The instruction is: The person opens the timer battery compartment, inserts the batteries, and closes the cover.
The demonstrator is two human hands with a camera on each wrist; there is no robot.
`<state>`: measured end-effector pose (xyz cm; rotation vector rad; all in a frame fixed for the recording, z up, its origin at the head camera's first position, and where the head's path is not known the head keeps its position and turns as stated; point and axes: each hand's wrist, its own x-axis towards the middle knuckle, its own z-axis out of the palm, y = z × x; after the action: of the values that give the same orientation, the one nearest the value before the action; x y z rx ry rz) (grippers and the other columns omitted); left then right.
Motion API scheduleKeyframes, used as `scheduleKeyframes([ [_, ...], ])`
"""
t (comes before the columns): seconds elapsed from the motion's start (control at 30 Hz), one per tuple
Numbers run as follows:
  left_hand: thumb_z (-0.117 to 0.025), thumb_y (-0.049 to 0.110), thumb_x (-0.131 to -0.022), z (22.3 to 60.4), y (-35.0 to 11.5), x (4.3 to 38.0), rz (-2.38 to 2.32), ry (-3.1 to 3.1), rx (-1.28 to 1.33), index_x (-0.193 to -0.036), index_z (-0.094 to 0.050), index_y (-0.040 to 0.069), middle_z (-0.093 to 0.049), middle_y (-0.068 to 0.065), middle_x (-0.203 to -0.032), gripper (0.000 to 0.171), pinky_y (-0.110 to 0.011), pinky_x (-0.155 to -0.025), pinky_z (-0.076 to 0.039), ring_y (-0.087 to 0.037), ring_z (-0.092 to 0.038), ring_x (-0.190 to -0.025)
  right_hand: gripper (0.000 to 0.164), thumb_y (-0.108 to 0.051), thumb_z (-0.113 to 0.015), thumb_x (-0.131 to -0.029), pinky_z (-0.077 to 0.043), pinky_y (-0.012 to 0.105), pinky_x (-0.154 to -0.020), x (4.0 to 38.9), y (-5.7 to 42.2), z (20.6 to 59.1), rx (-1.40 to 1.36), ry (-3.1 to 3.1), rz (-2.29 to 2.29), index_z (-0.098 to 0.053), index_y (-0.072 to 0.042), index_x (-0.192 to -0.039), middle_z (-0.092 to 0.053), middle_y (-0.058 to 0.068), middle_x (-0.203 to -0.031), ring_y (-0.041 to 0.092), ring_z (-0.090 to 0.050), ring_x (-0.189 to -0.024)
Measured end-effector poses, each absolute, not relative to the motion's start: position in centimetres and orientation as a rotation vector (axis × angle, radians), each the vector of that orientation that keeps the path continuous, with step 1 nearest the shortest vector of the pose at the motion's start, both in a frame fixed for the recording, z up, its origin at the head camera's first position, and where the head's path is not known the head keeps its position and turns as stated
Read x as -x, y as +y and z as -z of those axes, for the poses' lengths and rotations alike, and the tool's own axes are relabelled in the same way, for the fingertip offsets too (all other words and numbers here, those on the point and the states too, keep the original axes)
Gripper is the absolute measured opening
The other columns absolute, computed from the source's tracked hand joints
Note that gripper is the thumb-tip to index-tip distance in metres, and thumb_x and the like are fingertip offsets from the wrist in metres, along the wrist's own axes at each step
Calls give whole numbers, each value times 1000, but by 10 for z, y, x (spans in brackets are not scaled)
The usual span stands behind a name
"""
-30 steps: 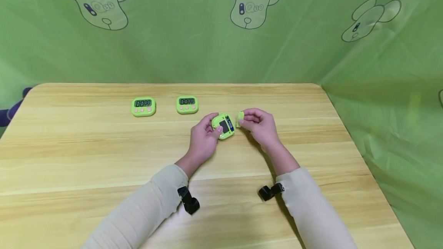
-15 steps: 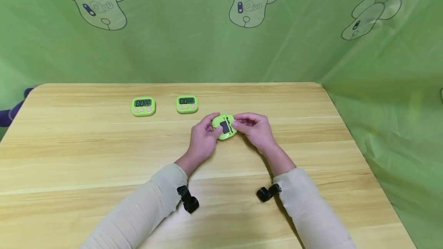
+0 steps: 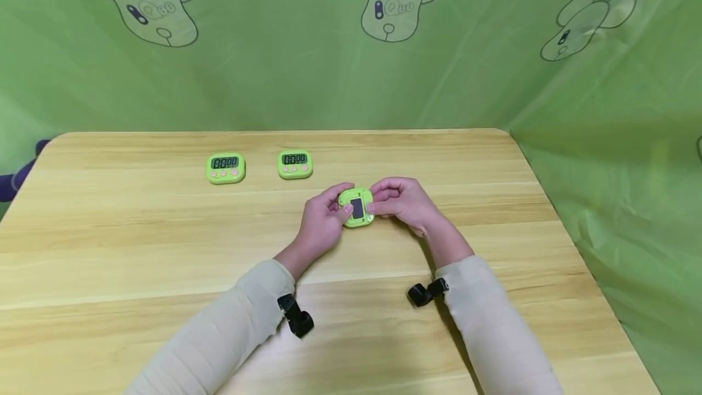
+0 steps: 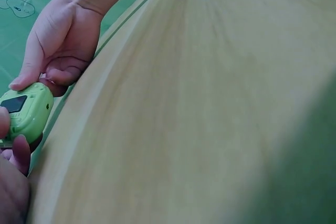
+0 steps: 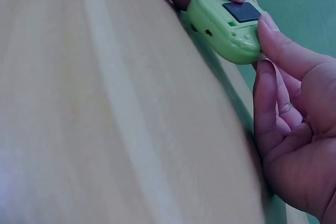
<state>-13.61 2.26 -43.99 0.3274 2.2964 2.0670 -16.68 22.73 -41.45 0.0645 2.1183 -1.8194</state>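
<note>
A green digital timer (image 3: pixel 358 207) is held back side up, with a dark rectangle on its back. My left hand (image 3: pixel 320 223) grips its left side, thumb on the back. From the other side my right hand (image 3: pixel 408 205) pinches the edge, thumb pressing where the battery cover sits. The battery slot no longer shows; the cover is mostly hidden by that thumb. In the right wrist view the timer (image 5: pixel 223 30) is seen from its rounded edge, with fingers at both ends. Only part of the timer (image 4: pixel 37 109) appears in the left wrist view.
Two more green timers lie face up towards the back of the wooden table (image 3: pixel 164 230): one at the left (image 3: pixel 225 168), another nearer the hands (image 3: pixel 294 164). Green printed cloth (image 3: pixel 285 78) hangs behind the table and along its right side.
My right hand has brought the small green battery cover leftward onto the timer's back, over the slot where a battery showed. The timer has turned slightly in my left hand.
</note>
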Motion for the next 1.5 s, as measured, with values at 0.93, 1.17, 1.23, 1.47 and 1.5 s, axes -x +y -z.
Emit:
scheduleKeyframes([
  [0.93, -62, 10, -98, 442, 24, 138, -2390, 2143, -189, -127, -61, -4, -62, -12, -95, 32, -32, -68, -55, -25, -59, -76, 35, 8, -80, -79, -56, 34, -65, 122, 193, 413, 619, 2796, 1768, -69, 10, -111, -69, 22, -101, 39, -64, -83],
  [1.17, -66, -5, -88, 444, 26, 140, -2231, 2399, -351, -138, -54, -6, -52, -15, -112, 51, -27, -82, -51, -23, -55, -93, 33, -14, -47, -107, -53, 27, -66, 139, 205, 434, 348, 2710, 1778, -72, 6, -98, -68, 18, -83, 34, -62, -76],
  [1.23, -64, -10, -87, 445, 27, 142, -2170, 2470, -396, -142, -47, -8, -54, -15, -112, 58, -26, -80, -54, -22, -56, -91, 36, -20, -49, -107, -51, 25, -63, 142, 204, 434, 286, 2740, 1740, -72, 4, -95, -66, 17, -79, 29, -61, -72],
  [1.47, -69, -10, -87, 445, 41, 149, -2054, 2645, -270, -138, -50, -10, -59, -13, -104, 55, -19, -74, -54, -18, -60, -86, 28, -7, -68, -95, -57, 27, -52, 158, 198, 436, 12, 2769, 1978, -70, 0, -122, -72, 18, -91, 22, -65, -61],
  [1.5, -70, -9, -87, 444, 45, 151, -2040, 2659, -243, -137, -52, -10, -60, -12, -102, 53, -18, -73, -54, -17, -60, -85, 28, -5, -69, -94, -57, 26, -51, 161, 198, 436, -5, 2798, 1979, -70, 0, -121, -72, 17, -93, 22, -65, -61],
])
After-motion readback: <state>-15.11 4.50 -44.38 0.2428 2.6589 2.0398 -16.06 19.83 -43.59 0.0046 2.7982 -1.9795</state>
